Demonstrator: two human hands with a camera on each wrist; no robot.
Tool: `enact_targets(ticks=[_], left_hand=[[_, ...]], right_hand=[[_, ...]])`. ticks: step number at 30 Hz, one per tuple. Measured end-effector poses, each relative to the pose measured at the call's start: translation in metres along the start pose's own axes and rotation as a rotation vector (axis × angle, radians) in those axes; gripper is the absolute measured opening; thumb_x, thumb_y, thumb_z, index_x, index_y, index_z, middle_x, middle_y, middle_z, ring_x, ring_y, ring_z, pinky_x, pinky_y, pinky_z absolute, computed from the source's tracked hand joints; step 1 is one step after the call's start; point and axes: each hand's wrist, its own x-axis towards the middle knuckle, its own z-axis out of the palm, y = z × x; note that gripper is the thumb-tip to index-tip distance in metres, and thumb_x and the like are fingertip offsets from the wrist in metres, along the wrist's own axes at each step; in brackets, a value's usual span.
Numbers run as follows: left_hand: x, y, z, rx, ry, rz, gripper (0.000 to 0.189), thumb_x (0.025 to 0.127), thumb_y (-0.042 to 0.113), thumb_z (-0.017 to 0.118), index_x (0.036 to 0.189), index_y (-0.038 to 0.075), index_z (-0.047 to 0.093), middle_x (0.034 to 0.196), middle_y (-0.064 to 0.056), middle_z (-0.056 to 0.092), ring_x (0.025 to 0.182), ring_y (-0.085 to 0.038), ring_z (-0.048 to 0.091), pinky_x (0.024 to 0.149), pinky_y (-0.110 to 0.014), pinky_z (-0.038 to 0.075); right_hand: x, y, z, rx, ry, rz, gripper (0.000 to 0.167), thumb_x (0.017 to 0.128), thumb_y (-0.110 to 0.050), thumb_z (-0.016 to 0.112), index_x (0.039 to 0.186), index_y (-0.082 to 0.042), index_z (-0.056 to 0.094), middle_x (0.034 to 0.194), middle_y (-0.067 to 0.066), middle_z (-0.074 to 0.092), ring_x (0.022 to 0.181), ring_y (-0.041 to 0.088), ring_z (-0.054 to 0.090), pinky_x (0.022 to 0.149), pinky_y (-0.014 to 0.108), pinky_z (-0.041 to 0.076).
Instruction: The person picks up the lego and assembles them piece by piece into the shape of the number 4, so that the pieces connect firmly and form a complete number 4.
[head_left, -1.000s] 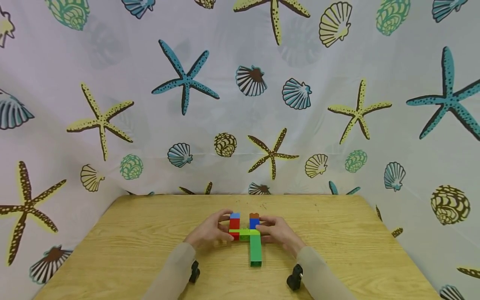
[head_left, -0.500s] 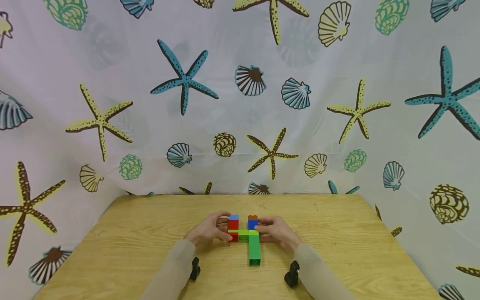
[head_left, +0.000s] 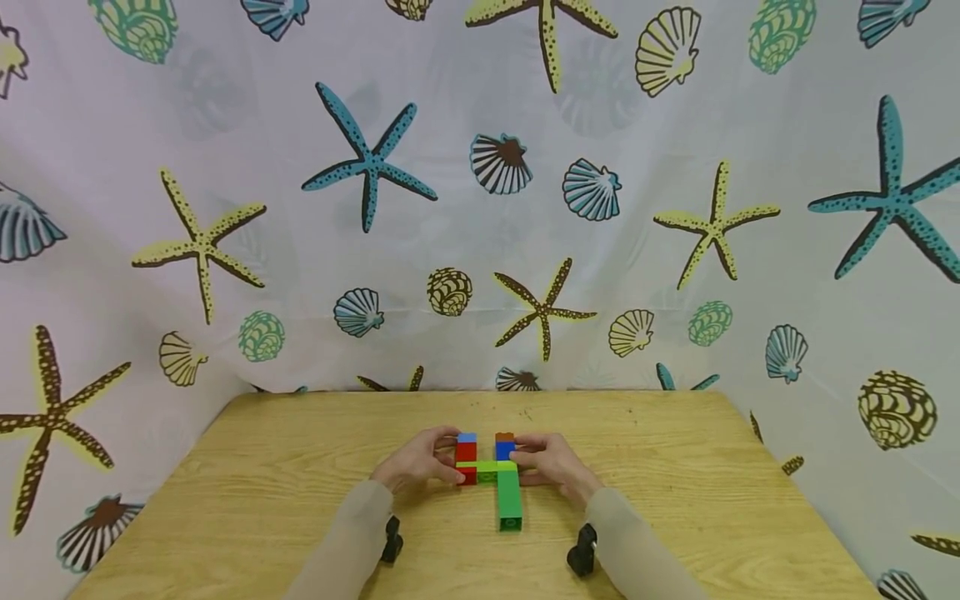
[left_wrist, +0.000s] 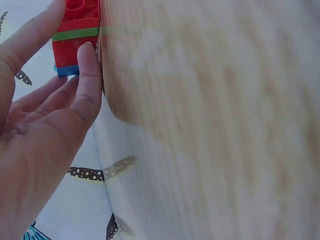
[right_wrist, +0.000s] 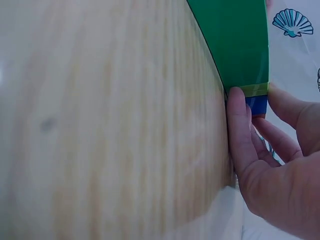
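A flat figure of joined toy building bricks lies on the table between the two hands. Its left column has red bricks (head_left: 467, 452) with a light blue brick (head_left: 467, 437) at the far end. A lime-green strip (head_left: 487, 467) crosses to the right column, where a blue brick (head_left: 505, 451) ends in a brown brick (head_left: 505, 437). A long green brick (head_left: 509, 496) points toward me. My left hand (head_left: 417, 460) holds the left column, thumb near the red brick's near end, fingers at the far end. My right hand (head_left: 557, 463) holds the right column beside the blue brick and strip.
The wooden table (head_left: 300, 500) extends on both sides of the bricks. White cloth (head_left: 480, 242) printed with starfish and shells hangs behind it and at both sides. Small black devices sit at each wrist, one on the left (head_left: 392, 539) and one on the right (head_left: 582, 550).
The right wrist has shifted slightly to the left. Both hands keep their hold, and the bricks stay almost in place.
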Motion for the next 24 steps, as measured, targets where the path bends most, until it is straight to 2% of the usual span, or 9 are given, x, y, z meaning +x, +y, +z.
enact_targets(ticks=[9, 14, 18, 20, 24], left_hand=[[0.001, 0.000, 0.001, -0.028, -0.009, -0.015, 0.084, 0.077, 0.003, 0.081, 0.148, 0.005, 0.037, 0.150, -0.020, 0.042, 0.119, -0.032, 0.055, 0.108, -0.053, 0.040], [-0.006, 0.003, -0.002, -0.064, 0.004, -0.033, 0.094, 0.078, 0.009, 0.082, 0.154, 0.009, 0.027, 0.153, -0.022, 0.036, 0.120, -0.032, 0.057, 0.096, -0.046, 0.051], [-0.019, 0.005, -0.005, -0.101, 0.035, -0.050, 0.089, 0.086, 0.023, 0.077, 0.155, 0.011, 0.023, 0.153, -0.024, 0.032, 0.106, -0.030, 0.064, 0.086, -0.043, 0.056], [-0.027, 0.007, -0.006, -0.109, 0.061, -0.057, 0.084, 0.089, 0.029, 0.073, 0.155, 0.012, 0.023, 0.153, -0.024, 0.033, 0.105, -0.030, 0.065, 0.087, -0.043, 0.055], [-0.039, 0.015, -0.007, -0.086, 0.095, -0.032, 0.085, 0.091, 0.042, 0.068, 0.156, 0.015, 0.021, 0.155, -0.024, 0.030, 0.121, -0.039, 0.056, 0.093, -0.048, 0.052]], right_hand=[[-0.002, 0.002, -0.001, 0.021, 0.006, -0.006, 0.050, 0.095, -0.019, 0.065, 0.141, -0.001, 0.051, 0.133, 0.019, 0.059, 0.104, 0.022, 0.067, 0.082, 0.036, 0.058], [-0.009, 0.001, -0.009, 0.033, 0.012, -0.016, 0.051, 0.101, -0.021, 0.056, 0.144, 0.003, 0.045, 0.136, 0.023, 0.055, 0.107, 0.024, 0.066, 0.081, 0.036, 0.059], [-0.020, -0.004, -0.021, -0.023, 0.015, -0.022, 0.052, 0.102, -0.025, 0.054, 0.144, 0.004, 0.043, 0.140, 0.024, 0.051, 0.115, 0.030, 0.062, 0.082, 0.038, 0.058], [-0.027, -0.006, -0.027, -0.061, 0.013, -0.029, 0.053, 0.102, -0.027, 0.054, 0.144, 0.004, 0.044, 0.141, 0.023, 0.051, 0.119, 0.032, 0.060, 0.084, 0.039, 0.058], [-0.043, -0.014, -0.035, -0.204, 0.031, -0.066, 0.053, 0.101, -0.033, 0.054, 0.143, 0.000, 0.047, 0.140, 0.019, 0.054, 0.123, 0.033, 0.056, 0.091, 0.044, 0.054]])
